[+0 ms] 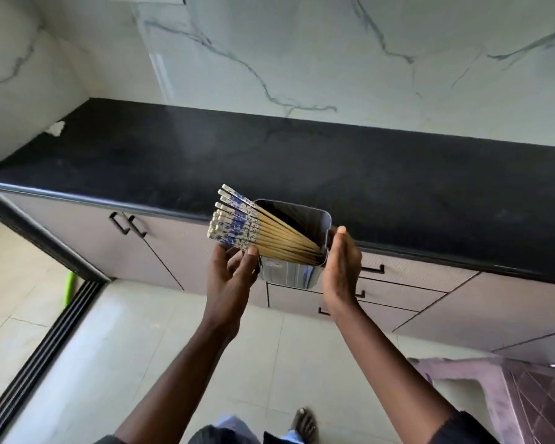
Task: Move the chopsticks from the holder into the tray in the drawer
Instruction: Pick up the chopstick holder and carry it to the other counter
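Observation:
A shiny metal holder (287, 275) is held in the air in front of the black counter, tilted to the left. Several wooden chopsticks (263, 233) with blue-and-white patterned ends fan out of its mouth toward the left. My right hand (340, 267) presses flat against the holder's right side. My left hand (229, 277) cups the holder's left side from below, fingertips touching the patterned chopstick ends. The drawers (394, 283) under the counter are closed; no tray is visible.
The black stone counter (302, 161) runs across the view below a marbled wall. Cabinet doors (125, 238) with black handles sit at left. A purple plastic stool (510, 398) stands at lower right. A sliding-door track (45, 354) crosses the tiled floor at left.

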